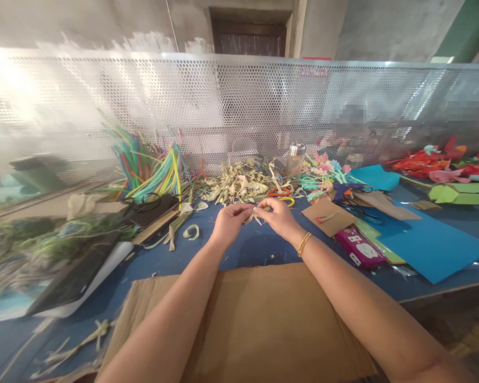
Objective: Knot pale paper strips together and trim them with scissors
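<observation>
My left hand [231, 221] and my right hand [278, 217] meet above the blue table [245, 250], fingertips pinched together. Between them is a small pale strip [256, 217], its loose ends poking out below the fingers; it resembles the dried leaf strips nearby, and most of it is covered. Just beyond the hands lies a heap of dried, curled leaf strips [239, 183]. A curled pale strip [191, 232] rests left of my left hand. Close behind my right hand is a yellow loop [288, 202].
A cardboard sheet [271, 319] lies under my forearms. Colourful pipe cleaners [163, 178] and a jar [296, 159] stand at the back. To the right are a brown card [329, 215], a purple packet [359, 248] and blue sheets [443, 239]. A perforated metal screen [143, 106] borders the table's far side.
</observation>
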`<state>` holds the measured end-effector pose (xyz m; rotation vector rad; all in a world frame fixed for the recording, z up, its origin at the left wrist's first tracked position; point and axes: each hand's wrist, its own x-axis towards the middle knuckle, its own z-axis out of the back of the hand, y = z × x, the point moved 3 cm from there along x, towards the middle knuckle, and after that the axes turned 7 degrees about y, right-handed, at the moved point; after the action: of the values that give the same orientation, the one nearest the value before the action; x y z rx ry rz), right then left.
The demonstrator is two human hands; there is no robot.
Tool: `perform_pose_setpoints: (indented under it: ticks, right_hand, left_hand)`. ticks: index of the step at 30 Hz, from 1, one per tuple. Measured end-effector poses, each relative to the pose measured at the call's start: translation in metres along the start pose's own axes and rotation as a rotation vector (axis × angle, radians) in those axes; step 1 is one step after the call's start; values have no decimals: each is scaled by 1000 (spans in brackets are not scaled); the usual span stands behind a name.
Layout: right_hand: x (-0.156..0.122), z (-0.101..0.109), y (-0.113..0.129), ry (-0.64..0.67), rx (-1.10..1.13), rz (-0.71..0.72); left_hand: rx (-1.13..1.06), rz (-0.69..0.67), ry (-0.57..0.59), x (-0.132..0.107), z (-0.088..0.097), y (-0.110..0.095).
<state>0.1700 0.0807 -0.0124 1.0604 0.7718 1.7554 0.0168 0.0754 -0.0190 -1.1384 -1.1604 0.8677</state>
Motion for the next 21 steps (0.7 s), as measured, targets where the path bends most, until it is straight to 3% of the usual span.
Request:
perform_pose_setpoints:
  ticks: [13, 21]
  right_hand:
    - [1, 1, 1, 33, -24, 52]
    - [1, -1, 2, 95, 153, 45]
  left_hand:
    - [-188, 168, 46, -2, 3, 3]
    - [-300, 221, 124, -4, 6, 3]
